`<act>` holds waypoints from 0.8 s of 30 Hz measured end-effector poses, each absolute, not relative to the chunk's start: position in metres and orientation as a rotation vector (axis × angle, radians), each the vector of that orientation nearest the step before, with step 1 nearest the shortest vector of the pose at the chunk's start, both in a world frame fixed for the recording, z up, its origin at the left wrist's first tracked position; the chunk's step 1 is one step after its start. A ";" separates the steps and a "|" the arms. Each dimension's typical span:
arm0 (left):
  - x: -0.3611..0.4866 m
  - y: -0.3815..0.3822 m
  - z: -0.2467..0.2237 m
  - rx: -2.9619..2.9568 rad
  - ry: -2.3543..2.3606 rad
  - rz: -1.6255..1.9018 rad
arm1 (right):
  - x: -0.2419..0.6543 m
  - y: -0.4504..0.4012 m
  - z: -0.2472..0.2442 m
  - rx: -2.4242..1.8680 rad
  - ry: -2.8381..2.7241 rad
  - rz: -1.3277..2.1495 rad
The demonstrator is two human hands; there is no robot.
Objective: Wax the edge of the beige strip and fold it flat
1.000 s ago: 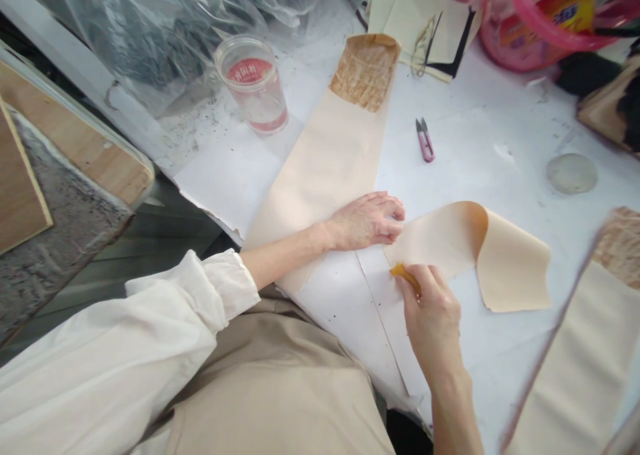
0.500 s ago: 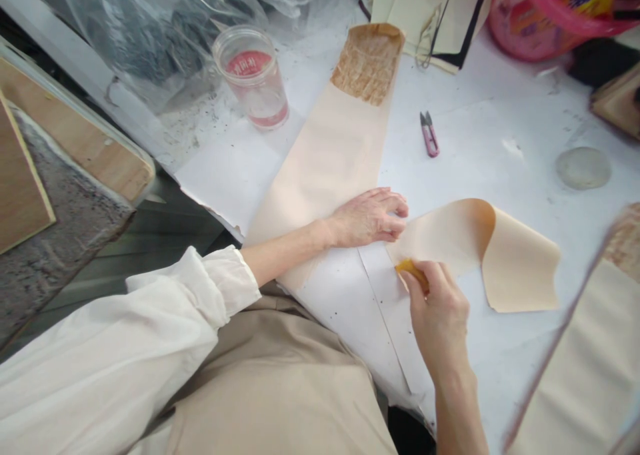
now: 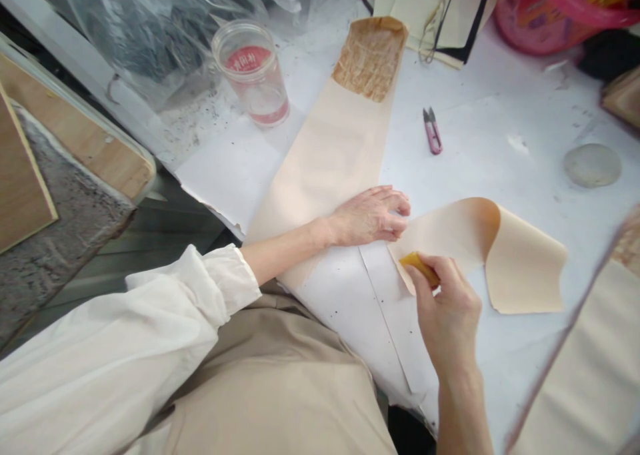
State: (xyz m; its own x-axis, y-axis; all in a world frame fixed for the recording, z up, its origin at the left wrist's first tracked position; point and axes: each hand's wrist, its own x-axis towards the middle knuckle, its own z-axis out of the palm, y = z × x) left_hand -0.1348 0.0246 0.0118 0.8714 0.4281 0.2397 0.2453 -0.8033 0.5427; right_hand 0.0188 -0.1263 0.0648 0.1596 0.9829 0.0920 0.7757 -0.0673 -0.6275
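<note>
My left hand [image 3: 373, 216] rests on the table with its fingers bent and a little apart, its fingertips at the near left end of a pale beige sheet [image 3: 435, 240]. That sheet, possibly thin leather, runs right and curls over on itself. In my right hand [image 3: 447, 301], a small flat yellow piece [image 3: 419, 268] is pinched between thumb and fingers, against the sheet's near left edge; its exact kind I cannot make out. Under my left forearm lies a longer beige strip [image 3: 330, 141], with a brown, wrinkled patch at its far end.
Pink-handled thread snips [image 3: 433, 131] lie beyond the sheet. A clear plastic cup [image 3: 254, 75] stands back left, beside plastic-wrapped bundles [image 3: 150, 28]. A pink basket [image 3: 530, 21], cards [image 3: 435, 15] and a round translucent disc [image 3: 593, 165] are farther right. Another beige strip [image 3: 590, 355] lies near right.
My right hand has slid the yellow piece slightly right and up along the sheet's end, uncovering more of the edge. My left hand stays in place. The view has shifted slightly.
</note>
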 end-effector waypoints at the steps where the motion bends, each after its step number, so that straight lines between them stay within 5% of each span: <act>1: -0.135 0.025 0.012 2.532 0.490 0.490 | 0.017 -0.123 0.063 -1.875 -1.645 0.468; 24: -0.135 0.025 0.012 2.548 0.482 0.455 | 0.026 -0.149 0.057 -1.903 -1.693 0.616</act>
State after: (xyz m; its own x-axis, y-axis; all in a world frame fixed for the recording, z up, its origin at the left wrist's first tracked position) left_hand -0.1351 0.0250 0.0122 0.8812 0.4163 0.2238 0.2480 -0.8104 0.5308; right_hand 0.0261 -0.1490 0.0568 0.1173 0.9931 0.0031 0.7591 -0.0877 -0.6450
